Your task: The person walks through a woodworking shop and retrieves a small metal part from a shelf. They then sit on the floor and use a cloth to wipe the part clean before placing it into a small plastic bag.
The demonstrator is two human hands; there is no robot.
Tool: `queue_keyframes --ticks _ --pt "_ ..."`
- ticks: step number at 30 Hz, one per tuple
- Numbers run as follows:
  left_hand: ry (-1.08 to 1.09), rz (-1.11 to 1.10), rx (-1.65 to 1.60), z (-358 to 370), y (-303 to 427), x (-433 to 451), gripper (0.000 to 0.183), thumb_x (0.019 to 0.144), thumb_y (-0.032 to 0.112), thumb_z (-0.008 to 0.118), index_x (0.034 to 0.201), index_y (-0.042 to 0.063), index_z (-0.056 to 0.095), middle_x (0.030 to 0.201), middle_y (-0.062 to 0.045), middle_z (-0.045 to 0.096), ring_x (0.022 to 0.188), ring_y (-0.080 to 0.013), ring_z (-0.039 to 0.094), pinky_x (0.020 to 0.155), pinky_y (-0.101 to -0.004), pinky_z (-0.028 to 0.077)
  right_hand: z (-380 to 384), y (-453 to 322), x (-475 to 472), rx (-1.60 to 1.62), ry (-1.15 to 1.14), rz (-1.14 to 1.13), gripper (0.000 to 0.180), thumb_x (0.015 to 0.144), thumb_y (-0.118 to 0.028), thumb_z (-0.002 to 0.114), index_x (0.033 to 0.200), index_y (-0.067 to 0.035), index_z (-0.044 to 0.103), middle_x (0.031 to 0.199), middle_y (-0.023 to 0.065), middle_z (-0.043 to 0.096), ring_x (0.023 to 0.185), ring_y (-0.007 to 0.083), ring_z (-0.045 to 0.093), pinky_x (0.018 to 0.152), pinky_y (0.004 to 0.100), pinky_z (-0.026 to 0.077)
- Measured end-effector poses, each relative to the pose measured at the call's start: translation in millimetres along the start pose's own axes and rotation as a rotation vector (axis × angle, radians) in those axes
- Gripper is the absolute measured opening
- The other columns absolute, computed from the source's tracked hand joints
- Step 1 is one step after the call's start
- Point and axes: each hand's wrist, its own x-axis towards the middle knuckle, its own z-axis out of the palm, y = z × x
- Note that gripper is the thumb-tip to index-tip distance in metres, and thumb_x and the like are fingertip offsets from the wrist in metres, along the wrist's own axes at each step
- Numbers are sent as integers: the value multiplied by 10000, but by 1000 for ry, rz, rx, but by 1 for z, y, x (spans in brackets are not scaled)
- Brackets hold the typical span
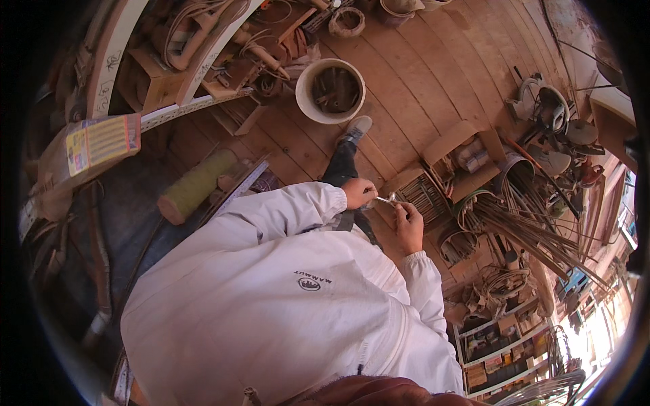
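Observation:
Both hands meet in front of my lap around a small shiny metal piece (386,199), slim with a rounded end; its exact kind is too small to tell. My left hand (360,193) pinches one end between thumb and fingers. From the other side, the fingertips of my right hand (410,228) grip it too. Below the hands show dark trousers and one grey shoe (360,125) on the plank floor (406,91). Just beyond the right hand lies an open box of rod-like pieces (419,197).
A white bucket (301,104) of dark metal pieces stands ahead. An open cardboard box (447,147) and bundled thin rods (528,228) are at right. Left are shelving (198,106), a yellow-green roll (200,182) and a plastic-wrapped package (101,144). Stocked shelves (502,350) stand at lower right.

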Motion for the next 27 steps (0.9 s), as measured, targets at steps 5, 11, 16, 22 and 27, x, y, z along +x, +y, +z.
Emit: queue_keyframes --ticks 5,11,16,22,27 --pt "-15 -60 -50 -10 4 15 325 965 299 618 899 -6 708 718 -89 679 614 -157 637 569 -342 509 1 -18 21 20 26 33 265 1042 -236 552 1111 -15 680 730 -24 575 563 48 503 493 218 411" --pt "-98 -369 -527 -4 -7 29 358 1014 306 565 911 -11 694 695 -75 656 492 -131 567 438 -305 480 -5 -18 29 38 -9 36 256 1051 -170 515 1128 22 665 778 7 630 565 67 534 502 240 422" --pt "-60 -283 -662 6 -23 15 216 988 179 624 945 -18 703 752 -80 680 575 -124 600 519 -299 515 -10 26 31 -37 -85 12 240 997 -95 584 1197 34 617 882 60 696 661 98 618 578 252 493" --pt "-74 -93 -506 -13 -9 -11 159 884 19 676 1005 -68 731 777 -83 709 680 -132 653 640 -289 553 -1 38 25 -114 -228 -68 202 961 -109 653 1091 44 679 927 50 708 840 118 645 760 269 513" --pt "-212 -48 -406 -10 17 -18 137 862 11 697 982 -38 741 800 -66 712 722 -131 653 682 -291 545 1 20 10 -30 -295 -58 212 992 -143 626 1111 28 664 895 72 709 780 139 659 704 284 532"
